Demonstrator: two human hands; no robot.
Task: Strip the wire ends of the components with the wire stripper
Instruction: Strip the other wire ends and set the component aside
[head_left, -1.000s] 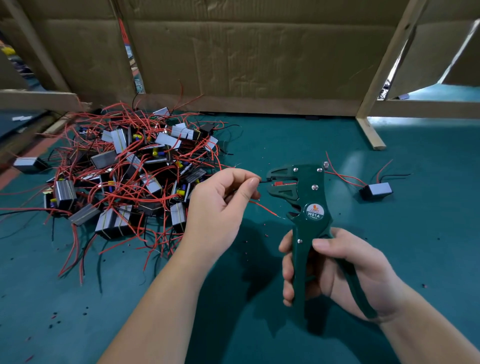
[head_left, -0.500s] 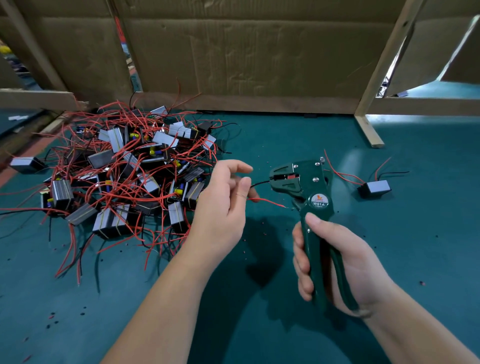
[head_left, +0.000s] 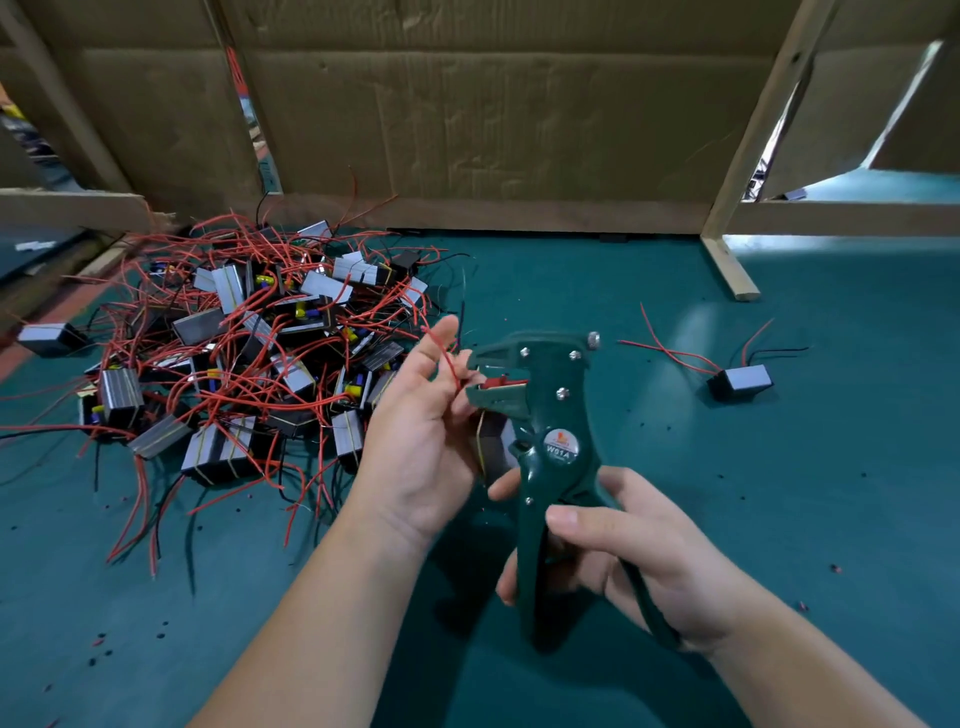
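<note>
Feeding a red wire end into the stripper, above the green mat (head_left: 779, 519).

The unstripped pile (head_left: 234, 364) lies far left, one component (head_left: 740, 382) apart on the right, probably done. The right hand (head_left: 639, 561) is wrapped round the wire stripper (head_left: 545, 441) handles, head facing left to meet the wire. The left hand (head_left: 421, 436), fingers loosely spread, holds a component (head_left: 491, 447) and guides its red wire (head_left: 447, 353) toward the parted jaws.

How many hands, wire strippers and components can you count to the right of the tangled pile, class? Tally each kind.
Hands: 2, the left hand and the right hand
Wire stripper: 1
Components: 2, the held component and the lone component
Total: 5
</note>
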